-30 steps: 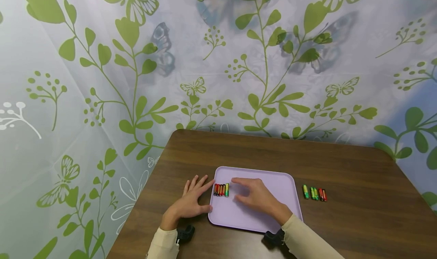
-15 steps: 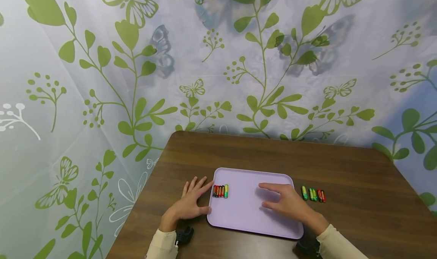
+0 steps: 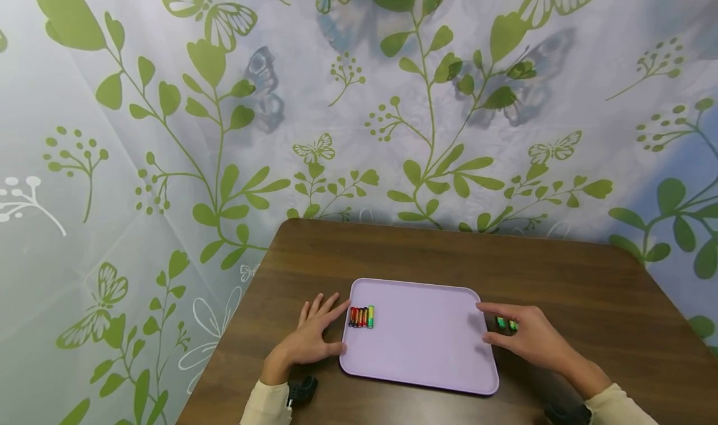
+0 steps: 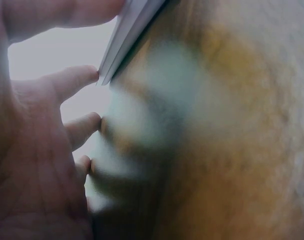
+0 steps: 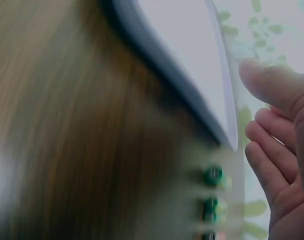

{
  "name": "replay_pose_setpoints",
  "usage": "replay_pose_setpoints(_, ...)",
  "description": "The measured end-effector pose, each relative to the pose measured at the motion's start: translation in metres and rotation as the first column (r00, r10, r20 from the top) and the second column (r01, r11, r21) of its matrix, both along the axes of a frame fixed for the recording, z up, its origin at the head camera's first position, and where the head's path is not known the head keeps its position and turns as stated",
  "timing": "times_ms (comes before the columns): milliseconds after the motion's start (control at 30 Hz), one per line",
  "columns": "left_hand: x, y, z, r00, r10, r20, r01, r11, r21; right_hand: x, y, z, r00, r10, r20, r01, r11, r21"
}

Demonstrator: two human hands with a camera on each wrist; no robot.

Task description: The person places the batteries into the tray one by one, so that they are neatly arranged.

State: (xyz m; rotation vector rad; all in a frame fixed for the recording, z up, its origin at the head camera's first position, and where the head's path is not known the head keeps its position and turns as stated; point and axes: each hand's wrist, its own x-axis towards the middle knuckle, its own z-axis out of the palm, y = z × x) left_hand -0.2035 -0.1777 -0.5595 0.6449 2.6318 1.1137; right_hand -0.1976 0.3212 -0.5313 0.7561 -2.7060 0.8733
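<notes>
A lilac tray [image 3: 421, 344] lies on the wooden table. Along its left side sits a row of several batteries [image 3: 361, 317], red-and-black ones plus a green-and-yellow one at the right end. My left hand [image 3: 307, 341] rests at the tray's left rim, fingers spread, thumb and index by the edge; the left wrist view shows fingertips at the rim [image 4: 122, 42]. Over the tray's right edge hovers my right hand [image 3: 533, 336], thumb and fingers apart and holding nothing. It partly covers green batteries [image 3: 507, 324] on the table; the right wrist view shows their ends [image 5: 213, 175].
The brown table [image 3: 392, 247] runs back to a wall hanging [image 3: 359, 101] printed with green leaves and butterflies. A dark wrist device [image 3: 303, 391] is strapped at the left sleeve, and another [image 3: 566, 412] at the right.
My right hand has moved right, from beside the battery row across the tray to its right edge, now covering the red batteries on the table. The left hand stays put.
</notes>
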Motion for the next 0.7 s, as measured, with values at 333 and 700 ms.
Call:
replay_pose_setpoints(333, 0.001, 0.001, 0.003, 1.0, 0.006, 0.027, -0.005, 0.999, -0.05, 0.007, 0.054, 0.005, 0.989, -0.15, 0.013, 0.148, 0.982, 0.121)
replay_pose_setpoints(700, 0.002, 0.0, 0.004, 1.0, 0.0, 0.029, 0.002, 0.999, -0.054, 0.009, 0.083, -0.003, 0.982, -0.168, -0.091, 0.182, 0.967, 0.177)
